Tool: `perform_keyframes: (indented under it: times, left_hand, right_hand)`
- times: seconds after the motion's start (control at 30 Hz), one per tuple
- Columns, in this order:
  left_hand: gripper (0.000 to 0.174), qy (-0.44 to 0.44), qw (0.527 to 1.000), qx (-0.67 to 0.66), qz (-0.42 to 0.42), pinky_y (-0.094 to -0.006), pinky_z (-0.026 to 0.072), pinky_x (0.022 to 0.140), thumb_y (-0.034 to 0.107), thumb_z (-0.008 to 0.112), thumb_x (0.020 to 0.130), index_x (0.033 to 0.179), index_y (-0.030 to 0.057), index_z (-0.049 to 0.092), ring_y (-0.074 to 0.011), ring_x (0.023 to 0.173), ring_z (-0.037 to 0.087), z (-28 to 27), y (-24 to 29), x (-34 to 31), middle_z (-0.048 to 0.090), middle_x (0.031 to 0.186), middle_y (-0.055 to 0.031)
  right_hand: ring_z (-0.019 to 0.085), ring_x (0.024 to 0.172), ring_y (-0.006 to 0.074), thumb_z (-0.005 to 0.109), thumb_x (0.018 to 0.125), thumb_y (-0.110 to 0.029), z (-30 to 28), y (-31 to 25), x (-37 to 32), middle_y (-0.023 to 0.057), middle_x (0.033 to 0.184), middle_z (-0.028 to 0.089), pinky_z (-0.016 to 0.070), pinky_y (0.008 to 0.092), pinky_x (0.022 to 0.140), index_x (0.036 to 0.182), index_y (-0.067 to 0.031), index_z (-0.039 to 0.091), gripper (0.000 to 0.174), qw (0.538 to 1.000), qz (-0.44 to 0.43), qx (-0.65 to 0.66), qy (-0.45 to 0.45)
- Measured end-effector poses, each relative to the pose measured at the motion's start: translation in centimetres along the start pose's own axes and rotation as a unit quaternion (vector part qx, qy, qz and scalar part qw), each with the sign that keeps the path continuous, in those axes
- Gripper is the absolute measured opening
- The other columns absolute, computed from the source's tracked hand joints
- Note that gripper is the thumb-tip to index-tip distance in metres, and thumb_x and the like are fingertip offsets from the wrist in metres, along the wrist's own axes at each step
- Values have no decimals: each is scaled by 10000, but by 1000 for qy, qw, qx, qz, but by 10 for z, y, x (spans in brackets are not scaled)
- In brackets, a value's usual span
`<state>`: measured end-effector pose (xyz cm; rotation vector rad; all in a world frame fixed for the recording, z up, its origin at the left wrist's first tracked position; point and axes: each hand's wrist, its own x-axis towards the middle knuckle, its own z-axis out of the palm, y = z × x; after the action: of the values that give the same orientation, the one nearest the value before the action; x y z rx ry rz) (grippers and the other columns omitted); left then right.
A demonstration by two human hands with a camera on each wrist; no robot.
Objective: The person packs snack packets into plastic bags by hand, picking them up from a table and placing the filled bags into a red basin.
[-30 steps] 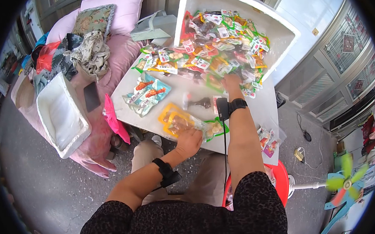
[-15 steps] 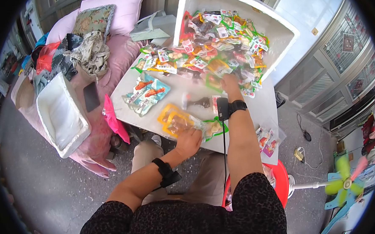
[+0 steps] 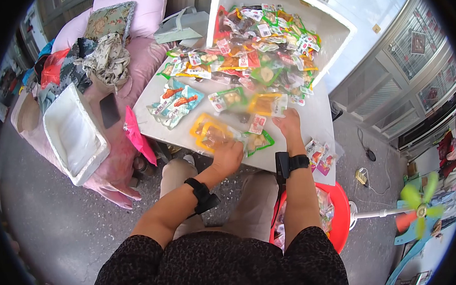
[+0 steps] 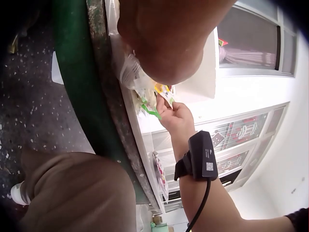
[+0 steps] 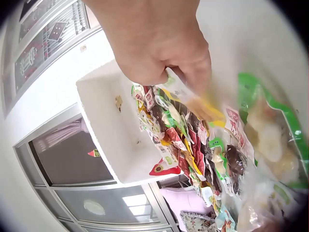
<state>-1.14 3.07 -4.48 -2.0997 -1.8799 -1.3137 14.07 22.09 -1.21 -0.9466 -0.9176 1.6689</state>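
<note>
My left hand [image 3: 229, 158] grips the end of yellow-edged snack packets [image 3: 207, 130] at the table's near edge; its fingertips are hidden in the head view. Just right of them lies a green-edged packet [image 3: 259, 142]. My right hand [image 3: 287, 123] pinches the clear end of another yellow-edged packet [image 3: 265, 104], held over the table. Beneath it a red-and-white labelled packet [image 3: 257, 124] is partly covered. A green-edged packet [image 3: 227, 98] lies between the pile and my hands. In the right wrist view, thumb and fingers of the right hand [image 5: 164, 53] close on the packet's end.
A white foam box [image 3: 331, 39] on its side spills a heap of mixed packets [image 3: 264, 47] onto the white table [image 3: 151, 95]. Blue packets [image 3: 175, 104] lie left, other packets [image 3: 320, 158] right. A red tub [image 3: 340, 214] stands below; a fan [image 3: 420, 210] spins at right.
My right hand has drawn back from the pile toward me, bringing a yellow-edged packet. A green-edged packet now lies left of it. The left hand keeps its hold; the view has shifted slightly.
</note>
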Motion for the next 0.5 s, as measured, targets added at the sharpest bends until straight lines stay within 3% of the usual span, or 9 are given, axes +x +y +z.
perform_keyframes:
  times: [0.33, 0.5]
  left_hand:
    - [74, -48, 997, -11, -67, -430, 404, 535, 116, 473, 705, 719, 48, 449, -328, 631, 517, -8, 13, 5, 520, 692, -140]
    - [89, -88, 992, -15, -93, -429, 408, 551, 132, 464, 714, 739, 48, 450, -336, 642, 516, -9, 18, 6, 520, 687, -143]
  right_hand:
    - [550, 771, 327, 431, 740, -38, -30, -9, -71, 129, 916, 503, 474, 382, 612, 909, -44, 402, 172, 993, -51, 101, -28]
    - [561, 752, 302, 432, 740, -46, -56, -5, -107, 101, 878, 517, 464, 345, 589, 915, -62, 409, 177, 999, -44, 24, 17]
